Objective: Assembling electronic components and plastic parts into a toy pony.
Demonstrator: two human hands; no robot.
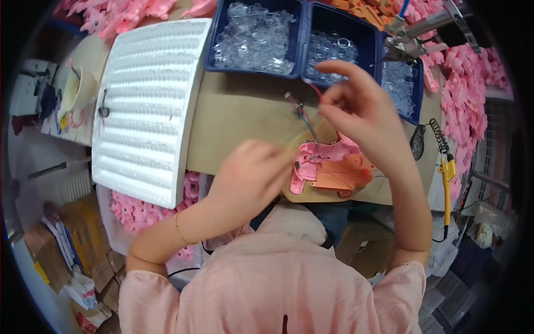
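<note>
My left hand is smeared by motion beside the left edge of a pink plastic toy shell. Its fingertips are too blurred to show whether they hold anything. Inside the open shell run thin dark wires, and an orange plastic toy part lies over its right side. Colored wires rise from the shell to a small component on the table. Above, in front of the blue bins, my right hand is raised with its index finger stretched out and the other fingers curled. A thin reddish wire sticks out from those curled fingers.
Blue bins of clear plastic parts line the back. A white ridged foam tray stands left, with a small wired part on it. A yellow-handled soldering iron hangs at right near a metal fixture. Pink parts are heaped beyond.
</note>
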